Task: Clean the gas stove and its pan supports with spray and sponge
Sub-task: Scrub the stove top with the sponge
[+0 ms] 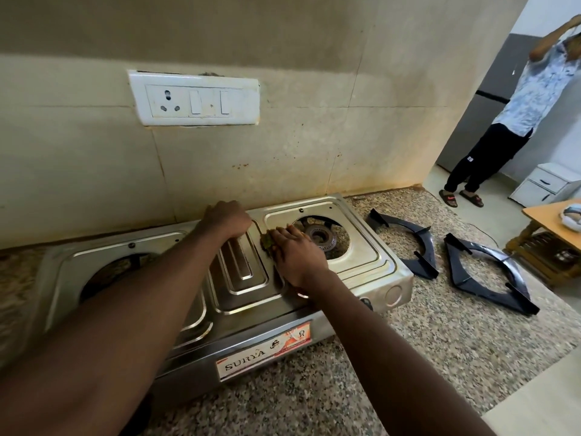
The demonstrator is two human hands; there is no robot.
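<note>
Forearms, lower frame: both reach up and in from the bottom edge and cross over the gas stove [361,262], hiding much of its left half.

Left hand [224,220], mid-frame: fingers curled under into a fist, nothing showing inside it, knuckles set on the stove's rear edge by the wall. Judged a brace, so the light steel body does not slide.

Right hand [297,256], just right of it: fingers bent over a green sponge [267,243], pressing it onto the steel between the raised centre panel and the right burner [320,237]. Only the sponge's left edge shows.

Pan supports [429,251]: both off, lying flat on the speckled counter [440,341] at right of the stove, apart from it. Judged set aside to leave the top bare for wiping, and not yet scrubbed.

Spray bottle: not in view.

Surroundings: switch plate [195,99] on the stained wall, upper left; second person [515,99] standing upper right; wooden table [547,221] at right edge. In the way: the burner head and the ridges pressed into the steel.
</note>
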